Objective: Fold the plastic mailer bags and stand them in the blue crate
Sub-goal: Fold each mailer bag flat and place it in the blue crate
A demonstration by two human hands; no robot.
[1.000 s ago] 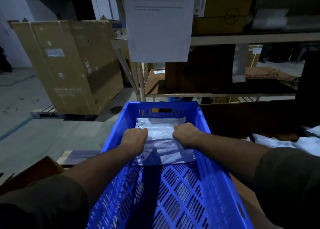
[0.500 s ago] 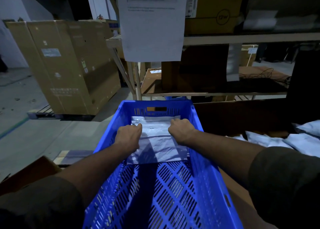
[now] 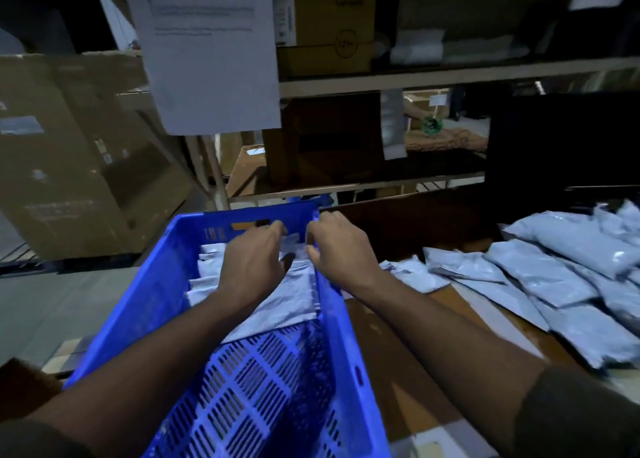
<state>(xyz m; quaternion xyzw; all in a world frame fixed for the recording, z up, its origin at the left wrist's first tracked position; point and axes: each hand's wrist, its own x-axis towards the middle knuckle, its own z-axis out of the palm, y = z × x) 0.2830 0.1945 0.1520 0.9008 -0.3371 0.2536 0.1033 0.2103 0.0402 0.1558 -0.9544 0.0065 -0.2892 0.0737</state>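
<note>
The blue crate (image 3: pixel 149 284) stands in front of me, its slotted floor bare at the near end. Several folded grey mailer bags (image 3: pixel 277 307) lean together at its far end. My left hand (image 3: pixel 252 262) hovers over them with fingers spread, holding nothing. My right hand (image 3: pixel 341 250) is above the crate's right wall, fingers loosely curled and apart, with nothing in them. A pile of unfolded grey mailer bags (image 3: pixel 554 277) lies on the brown table (image 3: pixel 398 353) to the right of the crate.
A metal shelf rack (image 3: pixel 415 77) with cardboard boxes (image 3: pixel 325 25) rises right behind the crate. A white paper sheet (image 3: pixel 211 52) hangs from it. A large cardboard box (image 3: pixel 76 156) stands on the floor at the left.
Both hands have let go of the folded mailer and lifted off it, the right one moving over the crate's right wall. My view has swung right, showing the mailer pile.
</note>
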